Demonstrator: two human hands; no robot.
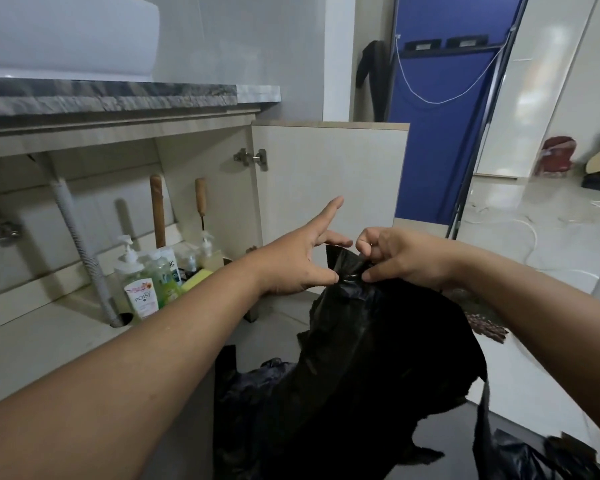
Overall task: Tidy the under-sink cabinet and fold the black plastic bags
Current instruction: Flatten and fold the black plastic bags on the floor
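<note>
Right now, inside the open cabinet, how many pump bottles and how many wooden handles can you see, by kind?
Pump bottles: 3, the white "POISE" bottle, a green bottle beside it, and a clear one farther back.
Wooden handles: 2, a thick one and a thinner one, both upright at the back.
Total: 5.

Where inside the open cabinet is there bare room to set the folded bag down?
The cabinet floor left of the drain hose is bare. Right of the hose it is crowded: soap bottles, a yellow sponge and two wooden handles fill that corner.
</note>
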